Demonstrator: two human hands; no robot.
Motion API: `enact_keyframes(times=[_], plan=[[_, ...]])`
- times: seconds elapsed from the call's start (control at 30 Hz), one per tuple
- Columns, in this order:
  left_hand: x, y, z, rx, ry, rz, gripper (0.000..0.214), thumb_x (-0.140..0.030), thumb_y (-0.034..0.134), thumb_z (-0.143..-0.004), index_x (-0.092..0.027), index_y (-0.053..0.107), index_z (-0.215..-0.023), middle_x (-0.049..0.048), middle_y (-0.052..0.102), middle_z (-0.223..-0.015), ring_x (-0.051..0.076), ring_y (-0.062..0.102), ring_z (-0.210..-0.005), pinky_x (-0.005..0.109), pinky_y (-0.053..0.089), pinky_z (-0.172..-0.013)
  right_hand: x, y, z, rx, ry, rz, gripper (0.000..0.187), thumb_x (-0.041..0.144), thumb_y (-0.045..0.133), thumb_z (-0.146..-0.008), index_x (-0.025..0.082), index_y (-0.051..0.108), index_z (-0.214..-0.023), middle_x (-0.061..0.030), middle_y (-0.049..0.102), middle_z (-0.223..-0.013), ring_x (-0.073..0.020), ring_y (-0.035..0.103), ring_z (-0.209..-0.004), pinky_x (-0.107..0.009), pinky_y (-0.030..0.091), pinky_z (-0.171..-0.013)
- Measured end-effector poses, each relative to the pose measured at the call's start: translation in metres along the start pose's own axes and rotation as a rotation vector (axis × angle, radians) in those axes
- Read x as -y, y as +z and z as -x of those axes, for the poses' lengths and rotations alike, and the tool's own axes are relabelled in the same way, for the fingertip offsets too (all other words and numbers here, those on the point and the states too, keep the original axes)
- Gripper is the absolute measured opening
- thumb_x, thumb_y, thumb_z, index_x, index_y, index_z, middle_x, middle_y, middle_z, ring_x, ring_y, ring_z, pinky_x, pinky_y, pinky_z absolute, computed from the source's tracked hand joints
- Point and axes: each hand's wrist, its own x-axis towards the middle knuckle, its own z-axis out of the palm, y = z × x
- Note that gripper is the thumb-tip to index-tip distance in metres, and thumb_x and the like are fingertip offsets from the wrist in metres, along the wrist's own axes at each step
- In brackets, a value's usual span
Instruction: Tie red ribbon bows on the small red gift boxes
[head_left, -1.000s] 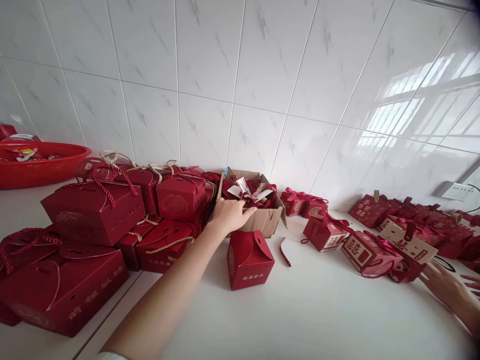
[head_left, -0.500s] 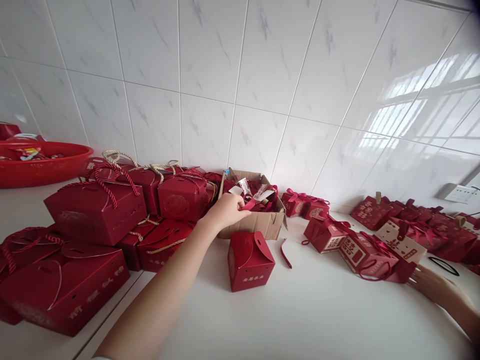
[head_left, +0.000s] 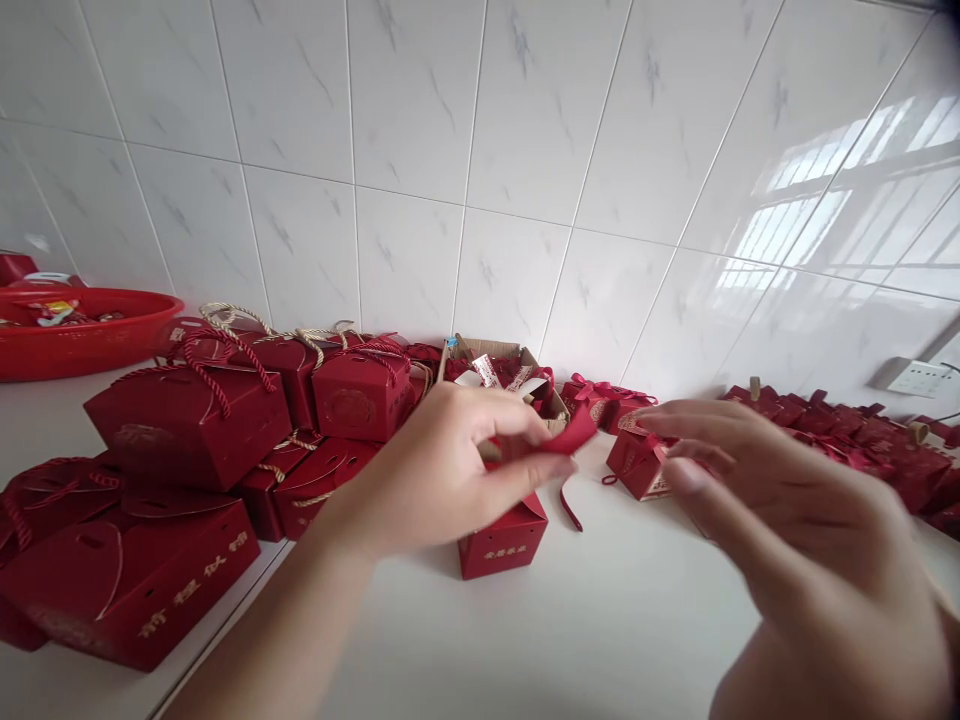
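Note:
My left hand (head_left: 450,470) is raised in front of me, thumb and fingers pinched on a small red ribbon piece (head_left: 574,435). My right hand (head_left: 780,510) is lifted close to it, fingers spread and apart, its fingertips a short way from the ribbon's end. Below the left hand a small red gift box (head_left: 501,538) stands on the white counter (head_left: 615,620). Behind it sits an open cardboard box (head_left: 517,372) filled with red ribbons and tags. Another loose red ribbon (head_left: 568,503) lies beside the small box.
Stacked large red boxes with rope handles (head_left: 187,420) fill the left side. A red basin (head_left: 82,330) stands far left. Small red and white boxes (head_left: 641,465) line the tiled wall to the right. A wall socket (head_left: 911,378) is at far right.
My left hand came back out of the cardboard box holding a red ribbon piece. My right hand left the boxes at the right and rose toward the ribbon.

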Motion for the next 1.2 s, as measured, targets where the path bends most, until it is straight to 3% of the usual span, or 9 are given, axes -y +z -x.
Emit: enact_keyframes(times=[0.17, 0.3, 0.37, 0.47, 0.6, 0.77, 0.93, 1.1, 1.2], plan=[[-0.009, 0.01, 0.003, 0.044, 0.051, 0.014, 0.017, -0.023, 0.062, -0.083, -0.02, 0.066, -0.068, -0.0031, 0.059, -0.067, 0.008, 0.053, -0.064, 0.019, 0.042, -0.061, 0.006, 0.027, -0.008, 0.197, -0.023, -0.078, 0.005, 0.024, 0.07, -0.078, 0.024, 0.071, -0.083, -0.0026, 0.068, -0.084, -0.0175, 0.063, -0.079, -0.029, 0.052, -0.067], [-0.01, 0.013, 0.001, 0.068, 0.003, 0.07, 0.018, -0.027, 0.056, -0.088, -0.019, 0.065, -0.074, -0.0014, 0.061, -0.077, 0.009, 0.055, -0.071, 0.019, 0.043, -0.066, 0.001, 0.026, -0.007, 0.13, -0.032, -0.163, 0.005, 0.018, 0.068, -0.079, 0.022, 0.07, -0.078, -0.0018, 0.068, -0.08, -0.0163, 0.063, -0.074, -0.029, 0.051, -0.065], [-0.011, 0.013, 0.001, 0.128, -0.065, 0.116, 0.02, -0.03, 0.05, -0.091, -0.019, 0.062, -0.079, -0.0017, 0.061, -0.074, 0.009, 0.055, -0.067, 0.019, 0.043, -0.062, -0.002, 0.024, -0.009, 0.017, -0.004, -0.244, 0.006, 0.017, 0.068, -0.078, 0.022, 0.071, -0.077, -0.0015, 0.068, -0.078, -0.0169, 0.063, -0.073, -0.029, 0.052, -0.062], [-0.012, 0.01, 0.002, 0.188, -0.17, 0.136, 0.028, -0.037, 0.043, -0.093, -0.019, 0.057, -0.077, -0.0026, 0.058, -0.067, 0.009, 0.051, -0.059, 0.019, 0.041, -0.053, -0.013, 0.019, -0.016, -0.307, 0.014, -0.336, 0.007, 0.015, 0.072, -0.073, 0.023, 0.071, -0.074, -0.0001, 0.068, -0.074, -0.0149, 0.062, -0.068, -0.027, 0.05, -0.058], [-0.01, 0.001, 0.002, 0.127, -0.19, 0.088, 0.034, -0.04, 0.041, -0.093, -0.019, 0.053, -0.068, -0.0021, 0.055, -0.061, 0.011, 0.051, -0.058, 0.021, 0.041, -0.053, -0.036, 0.001, -0.03, -0.6, 0.0, -0.388, 0.01, 0.013, 0.078, -0.065, 0.018, 0.07, -0.067, 0.0012, 0.063, -0.065, -0.0129, 0.059, -0.063, -0.032, 0.051, -0.067], [-0.008, -0.019, 0.007, 0.032, -0.21, 0.041, 0.037, -0.044, 0.045, -0.089, -0.02, 0.053, -0.061, -0.0014, 0.051, -0.053, 0.01, 0.045, -0.048, 0.022, 0.037, -0.044, -0.059, -0.027, -0.045, -0.794, -0.013, -0.465, 0.018, 0.009, 0.076, -0.064, 0.016, 0.063, -0.054, 0.0024, 0.053, -0.059, -0.0125, 0.058, -0.06, -0.037, 0.051, -0.07], [-0.007, -0.038, 0.015, -0.018, -0.191, 0.13, 0.038, -0.044, 0.051, -0.086, -0.021, 0.051, -0.055, -0.0017, 0.047, -0.048, 0.009, 0.042, -0.043, 0.022, 0.033, -0.039, -0.071, -0.048, -0.056, -0.781, 0.129, -0.91, 0.029, 0.01, 0.048, -0.083, 0.022, 0.064, -0.062, -0.0022, 0.064, -0.088, -0.0164, 0.063, -0.087, -0.038, 0.052, -0.075], [-0.002, -0.047, 0.021, -0.204, -0.106, 0.307, 0.039, -0.04, 0.054, -0.086, -0.019, 0.051, -0.054, -0.003, 0.043, -0.047, 0.008, 0.043, -0.044, 0.023, 0.035, -0.041, -0.083, -0.065, -0.062, -1.048, 0.479, -1.091, 0.023, 0.018, 0.042, -0.086, 0.016, 0.064, -0.076, -0.0098, 0.065, -0.101, -0.0205, 0.066, -0.091, -0.04, 0.054, -0.071], [0.001, -0.051, 0.027, -0.232, -0.049, 0.362, 0.042, -0.046, 0.056, -0.084, -0.019, 0.051, -0.053, -0.0045, 0.041, -0.044, 0.006, 0.043, -0.038, 0.022, 0.036, -0.039, -0.09, -0.074, -0.059, -1.044, 0.584, -1.214, 0.025, 0.014, 0.036, -0.088, 0.014, 0.061, -0.085, -0.0111, 0.065, -0.095, -0.0202, 0.068, -0.083, -0.038, 0.055, -0.061]])
